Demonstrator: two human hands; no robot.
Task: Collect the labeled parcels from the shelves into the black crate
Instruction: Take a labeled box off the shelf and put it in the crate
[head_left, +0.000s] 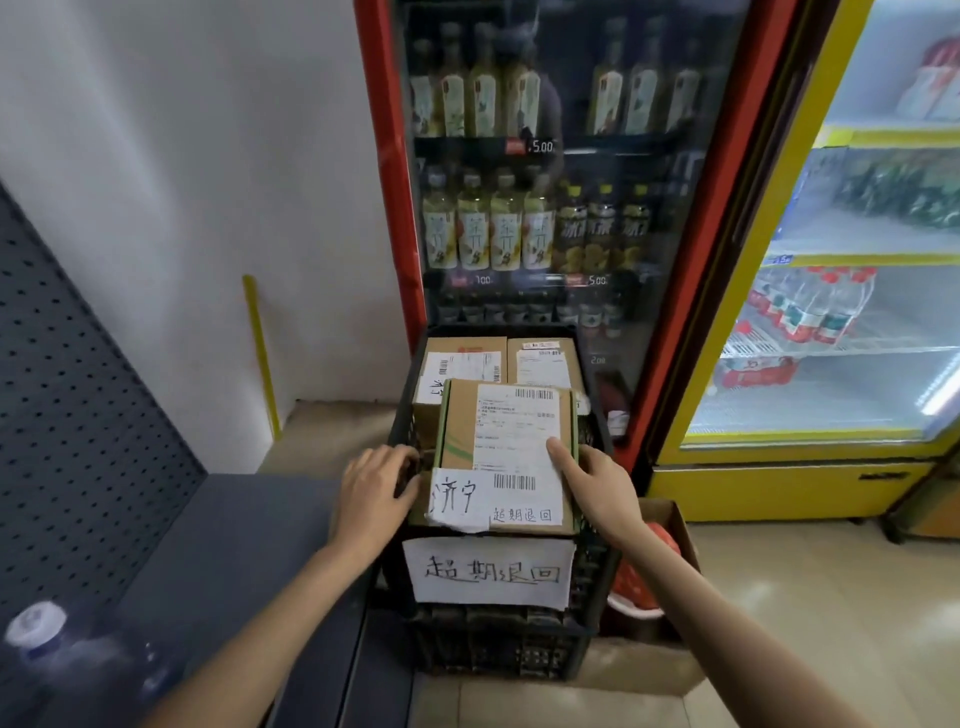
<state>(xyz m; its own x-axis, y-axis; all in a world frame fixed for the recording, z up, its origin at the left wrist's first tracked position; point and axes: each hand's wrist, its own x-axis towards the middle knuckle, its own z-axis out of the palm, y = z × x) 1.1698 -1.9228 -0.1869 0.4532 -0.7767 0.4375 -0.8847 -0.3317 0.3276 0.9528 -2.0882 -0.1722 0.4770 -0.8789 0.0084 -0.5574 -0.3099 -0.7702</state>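
Observation:
A black plastic crate (498, 649) stands on the floor with a handwritten white paper sign on its front. Two labeled cardboard parcels (465, 358) lie at its back. On top near the front lies a larger cardboard parcel (457, 431) with white shipping labels. My left hand (371, 491) holds this parcel's left edge, fingers curled over the side by the crate rim. My right hand (592, 483) holds its right edge, thumb flat on the label.
A red-framed drinks fridge (395, 182) stands right behind the crate; a yellow-framed fridge (779, 483) is to the right. A grey pegboard shelf unit (104, 441) runs along the left, with a water bottle (36, 639) on it. An open carton (675, 525) with red contents sits right of the crate.

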